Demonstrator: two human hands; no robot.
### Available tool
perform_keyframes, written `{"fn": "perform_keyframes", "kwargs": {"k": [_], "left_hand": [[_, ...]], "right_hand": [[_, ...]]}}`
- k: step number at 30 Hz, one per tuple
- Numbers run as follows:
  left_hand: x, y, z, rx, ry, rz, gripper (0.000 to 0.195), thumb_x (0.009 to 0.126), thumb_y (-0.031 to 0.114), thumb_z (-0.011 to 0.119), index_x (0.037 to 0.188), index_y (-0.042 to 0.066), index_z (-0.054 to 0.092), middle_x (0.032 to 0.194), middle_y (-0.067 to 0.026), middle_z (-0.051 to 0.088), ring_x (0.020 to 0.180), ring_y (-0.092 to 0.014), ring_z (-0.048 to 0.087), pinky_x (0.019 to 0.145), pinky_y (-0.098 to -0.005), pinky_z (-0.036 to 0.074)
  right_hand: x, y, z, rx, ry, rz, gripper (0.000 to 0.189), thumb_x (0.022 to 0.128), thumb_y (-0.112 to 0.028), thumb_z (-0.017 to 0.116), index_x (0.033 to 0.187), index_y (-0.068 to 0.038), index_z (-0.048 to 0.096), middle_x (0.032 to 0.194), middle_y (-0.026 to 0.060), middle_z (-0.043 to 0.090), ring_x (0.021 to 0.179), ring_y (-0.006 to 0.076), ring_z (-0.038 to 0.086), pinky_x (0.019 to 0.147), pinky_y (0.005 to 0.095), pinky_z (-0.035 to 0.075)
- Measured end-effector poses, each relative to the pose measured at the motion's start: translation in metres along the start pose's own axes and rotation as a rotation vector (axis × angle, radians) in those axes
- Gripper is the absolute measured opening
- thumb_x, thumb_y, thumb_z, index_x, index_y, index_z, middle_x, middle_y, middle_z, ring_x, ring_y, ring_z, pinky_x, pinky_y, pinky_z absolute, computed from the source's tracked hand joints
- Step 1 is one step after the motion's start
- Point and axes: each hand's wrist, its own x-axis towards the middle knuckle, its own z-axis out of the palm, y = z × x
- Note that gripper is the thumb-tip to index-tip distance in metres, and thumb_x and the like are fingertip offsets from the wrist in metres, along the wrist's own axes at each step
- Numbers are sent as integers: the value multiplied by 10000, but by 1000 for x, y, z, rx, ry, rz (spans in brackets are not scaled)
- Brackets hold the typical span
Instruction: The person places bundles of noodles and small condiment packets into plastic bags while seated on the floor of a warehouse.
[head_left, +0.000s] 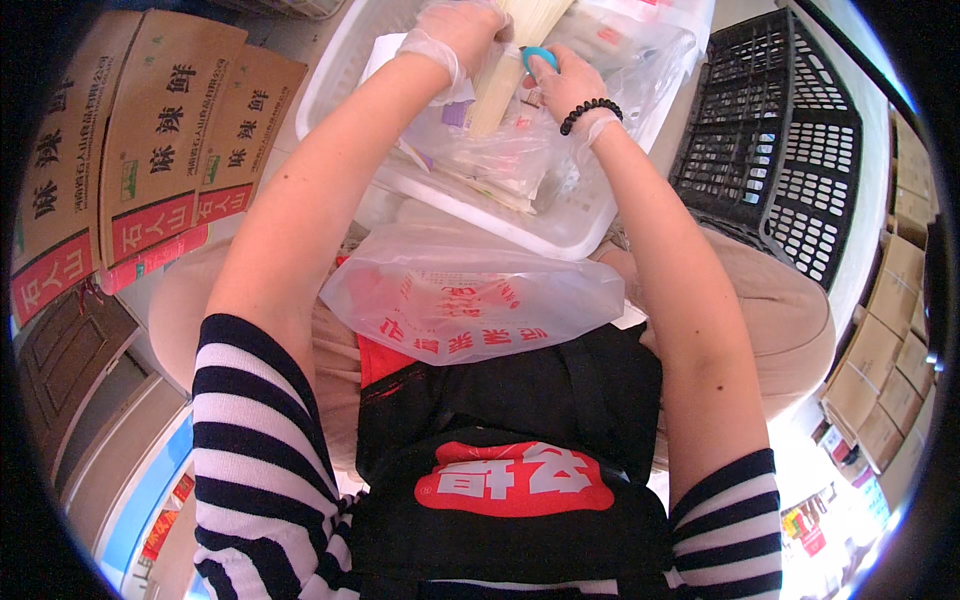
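Observation:
A bundle of thin pale sticks (491, 94) lies slantwise over the white plastic basket (574, 244), with a band around its middle. My left hand (461, 34), in a clear disposable glove, grips the bundle's left side near the top of the view. In my right hand (566, 79), also gloved, is a small tool with a turquoise loop handle (538, 60), held against the band; its working end is mostly hidden. Beneath both hands, crumpled clear plastic bags (525, 154) and printed wrappers fill part of the basket.
On my lap rests a translucent plastic bag (480, 307) with red printing. To the right stands a black slatted crate (750, 150). Printed cardboard boxes (165, 135) are at the left, and more cartons (885, 337) are stacked at the far right.

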Motion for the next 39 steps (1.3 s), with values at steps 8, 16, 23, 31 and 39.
{"fn": "perform_keyframes", "kwargs": {"k": [8, 16, 23, 31, 39], "left_hand": [[0, 0, -5, -141, -85, -58, 149, 786, 181, 599, 904, 131, 676, 897, -131, 658, 854, -298, 637, 760, -388, 498], [4, 1, -4, -132, -84, -32, 137, 773, 158, 595, 866, 108, 682, 840, -153, 661, 813, -309, 645, 729, -402, 504], [2, -7, 6, -113, -36, 25, 127, 789, 157, 589, 872, 111, 672, 852, -150, 658, 814, -309, 646, 725, -405, 505], [4, -7, 10, -113, -49, 14, 130, 795, 165, 584, 876, 115, 672, 854, -147, 658, 821, -308, 646, 725, -406, 507], [3, -3, 11, -32, -55, 38, 166, 822, 193, 589, 969, 148, 652, 1016, -79, 636, 938, -275, 611, 788, -385, 487]], "right_hand": [[-6, -14, -15, 29, -74, 41, 379, 877, -377, 466, 1054, -57, 565, 995, 214, 630, 953, 391, 586, 833, 453, 455], [-1, -14, -17, -102, -107, 49, 380, 881, -374, 454, 1076, -69, 572, 1027, 204, 627, 965, 384, 589, 842, 456, 457], [6, -16, -18, -126, -169, 25, 394, 874, -372, 453, 1086, -66, 584, 1047, 203, 622, 994, 373, 583, 866, 449, 453], [15, -7, -14, -195, -184, -19, 353, 854, -337, 487, 1053, -72, 610, 818, 71, 688, 796, 222, 632, 745, 343, 466], [4, -12, -10, -239, -526, -186, 396, 846, -380, 500, 1039, -64, 640, 886, 121, 676, 868, 240, 626, 821, 332, 453]]}}
